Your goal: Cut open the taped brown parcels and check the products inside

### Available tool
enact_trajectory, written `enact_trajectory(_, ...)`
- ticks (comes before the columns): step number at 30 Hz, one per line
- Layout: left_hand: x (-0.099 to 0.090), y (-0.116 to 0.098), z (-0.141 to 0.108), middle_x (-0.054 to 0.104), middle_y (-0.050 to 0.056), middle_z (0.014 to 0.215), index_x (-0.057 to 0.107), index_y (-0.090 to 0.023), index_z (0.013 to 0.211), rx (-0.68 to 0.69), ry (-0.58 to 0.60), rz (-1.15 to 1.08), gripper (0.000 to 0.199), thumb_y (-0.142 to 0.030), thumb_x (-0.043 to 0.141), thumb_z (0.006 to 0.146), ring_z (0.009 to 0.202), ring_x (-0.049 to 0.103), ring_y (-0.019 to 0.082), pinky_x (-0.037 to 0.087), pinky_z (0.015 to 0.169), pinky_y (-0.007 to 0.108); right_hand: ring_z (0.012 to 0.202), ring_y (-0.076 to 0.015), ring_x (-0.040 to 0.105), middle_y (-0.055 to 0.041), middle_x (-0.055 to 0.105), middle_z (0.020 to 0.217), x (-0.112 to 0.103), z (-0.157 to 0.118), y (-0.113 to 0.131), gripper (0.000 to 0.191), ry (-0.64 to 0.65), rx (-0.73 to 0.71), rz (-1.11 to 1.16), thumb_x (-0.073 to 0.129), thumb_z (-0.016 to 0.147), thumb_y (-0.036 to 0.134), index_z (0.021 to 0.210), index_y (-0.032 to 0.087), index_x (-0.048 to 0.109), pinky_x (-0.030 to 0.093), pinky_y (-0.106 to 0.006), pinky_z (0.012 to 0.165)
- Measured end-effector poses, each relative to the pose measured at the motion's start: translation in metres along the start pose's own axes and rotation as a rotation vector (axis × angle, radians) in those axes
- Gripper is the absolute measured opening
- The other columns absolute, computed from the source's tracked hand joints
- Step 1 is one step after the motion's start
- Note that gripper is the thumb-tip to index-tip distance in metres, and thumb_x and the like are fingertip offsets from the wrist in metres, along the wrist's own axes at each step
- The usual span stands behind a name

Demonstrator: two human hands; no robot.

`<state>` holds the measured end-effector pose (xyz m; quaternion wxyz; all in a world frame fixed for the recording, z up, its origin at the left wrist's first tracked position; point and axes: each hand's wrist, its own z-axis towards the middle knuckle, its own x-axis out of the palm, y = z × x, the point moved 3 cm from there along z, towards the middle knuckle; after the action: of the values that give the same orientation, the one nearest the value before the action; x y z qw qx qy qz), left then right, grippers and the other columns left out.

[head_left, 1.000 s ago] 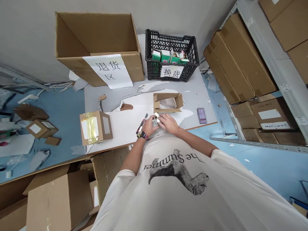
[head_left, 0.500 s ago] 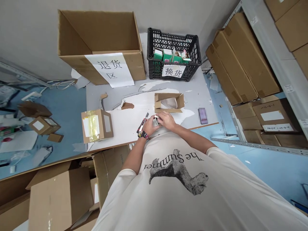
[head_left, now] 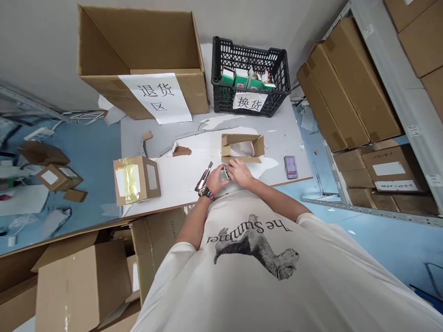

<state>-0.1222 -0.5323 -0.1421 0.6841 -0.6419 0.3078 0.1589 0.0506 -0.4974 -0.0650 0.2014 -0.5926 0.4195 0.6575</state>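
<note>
Shifted only slightly since the earlier frames, the two hands have drawn in on a small pale cylindrical item [head_left: 225, 173], and the whole view has ridden a little, lifting the far cartons higher. The item sits between the palms, just above a white board [head_left: 180, 196]. Most of it is hidden, so its long axis is hard to fix, though one end shows, tilted toward the far side. The left hand [head_left: 214, 180] and right hand [head_left: 240, 173] are together, clamped on it from either side, with the right hand coming over from the right. A black-and-red utility knife [head_left: 204, 176] lies along the outer side of the left hand, making that hand the nearer one to it; whether it is gripped cannot be told. Just beyond the hands stands a small open cardboard box [head_left: 240, 138] holding white wrapping [head_left: 242, 148], closer to the right hand. A taped carton [head_left: 135, 180] sits well to the left on the board. Farther off are a black plastic crate [head_left: 249, 55] of green-and-white boxes [head_left: 240, 78] and a large open carton [head_left: 138, 41].
</note>
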Motion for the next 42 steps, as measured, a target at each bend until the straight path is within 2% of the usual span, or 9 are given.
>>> enact_trajectory(3, -0.001, 0.005, -0.002, 0.079, 0.011, 0.143, 0.062, -0.028, 0.154, -0.007, 0.001, -0.025, 0.07, -0.036, 0.088, 0.089, 0.132, 0.078, 0.035, 0.065, 0.111, 0.049, 0.118, -0.0335, 0.058, -0.0163, 0.077, 0.126, 0.002, -0.001, 0.001, 0.031, -0.013, -0.013, 0.069, 0.053, 0.119, 0.02, 0.128, 0.019, 0.083, 0.049, -0.047, 0.104)
enact_trajectory(10, 0.0, 0.009, -0.001, 0.079, 0.013, 0.144, 0.061, -0.025, 0.154, -0.053, 0.018, -0.061, 0.072, -0.04, 0.09, 0.089, 0.134, 0.077, 0.035, 0.065, 0.114, 0.049, 0.145, -0.037, 0.056, -0.017, 0.071, 0.159, -0.001, -0.006, -0.001, 0.037, -0.02, -0.002, 0.209, 0.054, 0.117, 0.025, 0.143, 0.022, 0.081, 0.051, -0.057, 0.121)
enact_trajectory(16, 0.02, 0.015, 0.007, 0.08, 0.015, 0.145, 0.064, -0.024, 0.149, -0.073, 0.068, -0.087, 0.072, -0.038, 0.093, 0.084, 0.135, 0.078, 0.037, 0.064, 0.115, 0.052, 0.16, -0.0341, 0.056, -0.0176, 0.064, 0.171, 0.005, -0.047, -0.016, 0.055, -0.162, 0.068, 0.485, 0.049, 0.112, 0.023, 0.165, 0.023, 0.064, 0.045, -0.066, 0.137)
enact_trajectory(21, 0.028, 0.022, 0.007, 0.083, 0.014, 0.143, 0.065, -0.025, 0.147, -0.119, 0.06, -0.091, 0.069, -0.044, 0.093, 0.086, 0.134, 0.08, 0.037, 0.066, 0.111, 0.051, 0.168, -0.0327, 0.052, -0.0195, 0.056, 0.179, 0.02, -0.073, -0.023, 0.072, -0.166, 0.19, 0.643, 0.061, 0.108, 0.031, 0.178, 0.023, 0.047, 0.048, -0.061, 0.138)
enact_trajectory(24, 0.024, 0.019, 0.008, 0.084, 0.015, 0.141, 0.067, -0.024, 0.144, -0.115, 0.064, -0.092, 0.067, -0.046, 0.092, 0.086, 0.13, 0.082, 0.038, 0.067, 0.109, 0.05, 0.17, -0.0368, 0.05, -0.0203, 0.052, 0.181, 0.025, -0.07, -0.021, 0.091, -0.152, 0.199, 0.668, 0.078, 0.098, 0.035, 0.181, 0.023, 0.043, 0.047, -0.062, 0.139)
enact_trajectory(27, 0.019, 0.01, 0.005, 0.085, 0.014, 0.138, 0.068, -0.024, 0.141, -0.101, 0.076, -0.083, 0.067, -0.048, 0.093, 0.084, 0.128, 0.083, 0.038, 0.068, 0.108, 0.05, 0.17, -0.0368, 0.05, -0.0209, 0.053, 0.18, 0.022, -0.066, -0.017, 0.093, -0.142, 0.182, 0.646, 0.079, 0.094, 0.026, 0.18, 0.022, 0.044, 0.044, -0.062, 0.142)
enact_trajectory(33, -0.001, -0.02, -0.012, 0.088, 0.009, 0.13, 0.07, -0.028, 0.143, -0.067, 0.085, -0.081, 0.068, -0.046, 0.092, 0.082, 0.123, 0.085, 0.038, 0.071, 0.103, 0.05, 0.158, -0.0387, 0.063, -0.0183, 0.066, 0.167, -0.01, -0.069, -0.003, 0.086, -0.182, 0.168, 0.611, 0.083, 0.093, 0.026, 0.173, 0.027, 0.052, 0.055, -0.061, 0.131)
enact_trajectory(38, -0.049, -0.055, -0.013, 0.087, 0.01, 0.134, 0.073, -0.029, 0.145, 0.115, 0.09, -0.094, 0.069, -0.049, 0.092, 0.082, 0.124, 0.085, 0.04, 0.071, 0.106, 0.054, 0.146, -0.0416, 0.068, -0.0136, 0.072, 0.157, -0.056, -0.069, 0.011, 0.087, -0.229, 0.134, 0.608, 0.094, 0.084, 0.03, 0.164, 0.033, 0.059, 0.059, -0.062, 0.122)
enact_trajectory(42, -0.085, -0.087, 0.013, 0.088, 0.008, 0.127, 0.078, -0.032, 0.139, 0.176, 0.102, -0.032, 0.063, -0.055, 0.093, 0.082, 0.118, 0.085, 0.042, 0.071, 0.104, 0.056, 0.142, -0.0416, 0.069, -0.0124, 0.07, 0.159, -0.104, -0.056, 0.01, 0.097, -0.277, 0.12, 0.621, 0.094, 0.081, 0.035, 0.169, 0.036, 0.053, 0.063, -0.059, 0.114)
